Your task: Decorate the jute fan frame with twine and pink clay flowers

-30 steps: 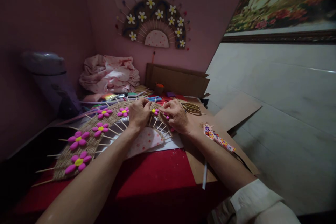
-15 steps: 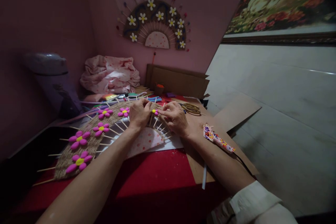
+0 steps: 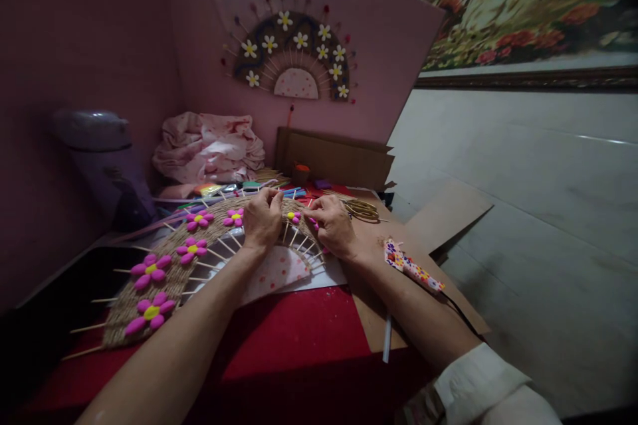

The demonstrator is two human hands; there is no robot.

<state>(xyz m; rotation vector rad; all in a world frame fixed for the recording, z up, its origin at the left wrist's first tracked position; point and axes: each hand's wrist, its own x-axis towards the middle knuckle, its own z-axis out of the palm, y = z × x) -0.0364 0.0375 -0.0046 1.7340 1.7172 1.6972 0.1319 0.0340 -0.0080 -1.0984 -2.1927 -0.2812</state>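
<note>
A fan-shaped piece (image 3: 130, 292) of wound twine on thin wooden sticks lies across the table, with a dotted pink half-round (image 3: 279, 271) at its inner edge. Pink clay flowers with yellow centres, such as one flower (image 3: 151, 268) at the left, sit along the twine. My left hand (image 3: 264, 220) is closed in a pinch over the top of the arc; whatever is in its fingers is hidden. Just right of a partly hidden flower (image 3: 293, 217), my right hand (image 3: 333, 224) also has its fingertips pressed together, their contents too small to make out.
Gold-handled scissors (image 3: 363, 210) and a flower-patterned glue gun (image 3: 413, 267) lie on cardboard (image 3: 366, 319) at the right. Behind stand a purple bottle (image 3: 107, 166), crumpled pink cloth (image 3: 209, 146) and cardboard sheets (image 3: 333, 158). A finished-looking fan (image 3: 294, 33) hangs on the pink panel.
My right fingertips have drawn slightly away from the yellow-centred flower, showing more pink beside the hand. My left hand stays nearly in place. The whole view has shifted slightly.
</note>
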